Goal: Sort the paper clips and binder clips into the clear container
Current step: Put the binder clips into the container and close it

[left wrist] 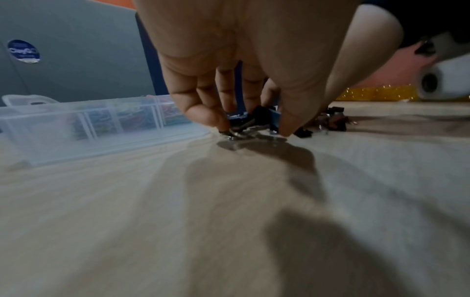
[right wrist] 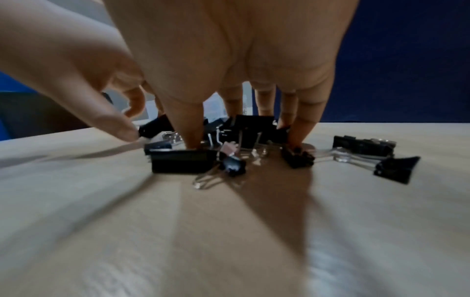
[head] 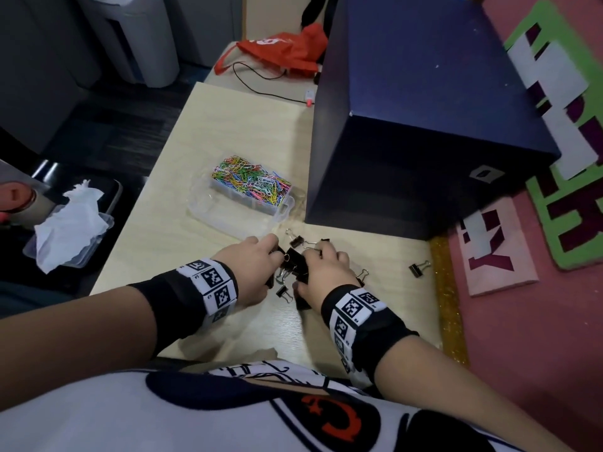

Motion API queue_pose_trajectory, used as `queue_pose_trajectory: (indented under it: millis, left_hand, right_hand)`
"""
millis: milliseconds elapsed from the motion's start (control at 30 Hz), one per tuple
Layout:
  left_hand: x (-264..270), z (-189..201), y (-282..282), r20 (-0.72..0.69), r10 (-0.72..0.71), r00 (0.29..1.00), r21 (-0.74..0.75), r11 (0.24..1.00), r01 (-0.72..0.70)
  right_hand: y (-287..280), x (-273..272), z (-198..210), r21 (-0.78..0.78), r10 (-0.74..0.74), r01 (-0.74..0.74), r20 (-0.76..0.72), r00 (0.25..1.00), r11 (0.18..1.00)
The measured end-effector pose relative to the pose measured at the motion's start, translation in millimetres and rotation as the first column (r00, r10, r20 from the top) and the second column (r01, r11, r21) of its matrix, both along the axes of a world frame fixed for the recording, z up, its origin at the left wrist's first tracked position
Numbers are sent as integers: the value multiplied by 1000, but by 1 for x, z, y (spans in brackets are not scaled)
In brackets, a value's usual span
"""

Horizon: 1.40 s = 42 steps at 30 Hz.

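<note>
A clear container (head: 208,205) stands mid-table, its far part heaped with coloured paper clips (head: 251,181); in the left wrist view the container (left wrist: 101,122) is at the left. Just in front of it lies a pile of black binder clips (head: 295,261). My left hand (head: 274,254) comes at the pile from the left, and its fingers and thumb (left wrist: 250,125) curl down around some clips. My right hand (head: 313,257) covers the pile from the right, with thumb and fingers (right wrist: 241,138) set down around several binder clips (right wrist: 183,163). One binder clip (head: 419,268) lies apart at the right.
A large dark blue box (head: 424,125) stands right behind the pile and beside the container. A gold glitter strip (head: 448,305) edges the table on the right. A red bag (head: 287,47) and a cable lie at the far end. A tub with tissue (head: 68,230) sits left of the table.
</note>
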<state>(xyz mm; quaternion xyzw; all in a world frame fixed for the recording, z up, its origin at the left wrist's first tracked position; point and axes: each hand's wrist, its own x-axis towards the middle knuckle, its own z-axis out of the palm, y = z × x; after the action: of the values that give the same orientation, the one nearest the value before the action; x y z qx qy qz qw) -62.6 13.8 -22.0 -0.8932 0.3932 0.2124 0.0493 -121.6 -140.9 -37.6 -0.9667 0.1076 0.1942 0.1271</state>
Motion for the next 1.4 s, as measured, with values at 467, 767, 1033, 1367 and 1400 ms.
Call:
queue_pose_trajectory:
  millis: [467,767,1033,1367,1400]
  left_hand:
    - [67,27,51,175,295,939,-155,950,-270]
    - [67,19,54,193,42,980,32,998,-49]
    - [39,11,22,153,-63,986,-194,977,92]
    - [23,0,35,68,-234,970,157,963,221]
    - [22,-1,33,57,-226,972,167,963,214]
  right_hand:
    - [2,10,1,94,-68,62,69,995,994]
    - [-8,22,21,100,-172,170,10,985,980]
    - [14,47,45,314,-208,113,286,935,943]
    - [-1,26,40,-185,-224,159,-418,880,970]
    - [0,24,36,-167,-216,160,-417,883,973]
